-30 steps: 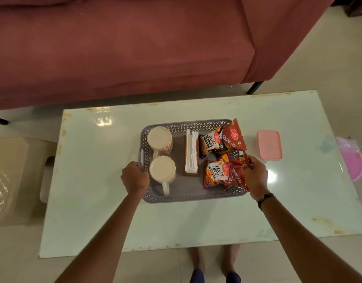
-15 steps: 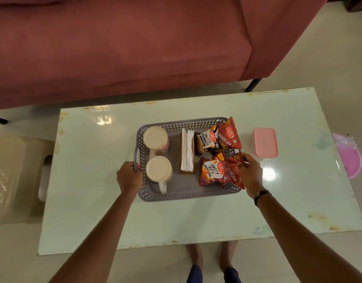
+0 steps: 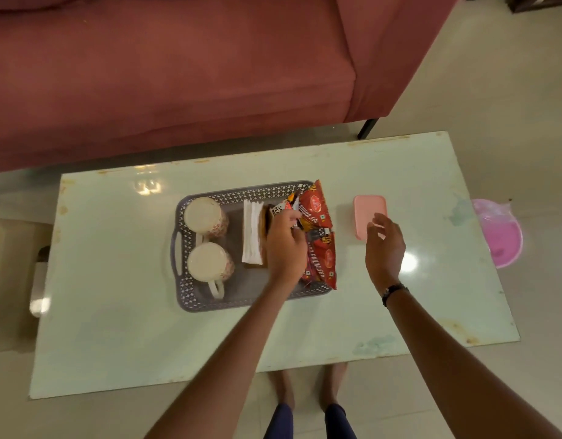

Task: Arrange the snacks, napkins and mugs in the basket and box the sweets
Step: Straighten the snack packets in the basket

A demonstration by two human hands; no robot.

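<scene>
1. I see two mugs (image 3: 207,239) upside down at the left end of the grey basket (image 3: 191,299) on the desk (image 3: 115,312).
2. Napkins (image 3: 252,236) stand mid-basket.
3. My left hand (image 3: 286,245) pinches a snack packet (image 3: 284,208) among the red packets (image 3: 322,264).
4. My right hand (image 3: 384,245) hovers, fingers relaxed and apart, by the pink box (image 3: 368,210).

mugs (image 3: 207,217): 2 | snack packets (image 3: 314,207): at least 3 | napkin stack (image 3: 252,236): 1 | basket (image 3: 178,248): 1 | pink box (image 3: 368,205): 1
</scene>
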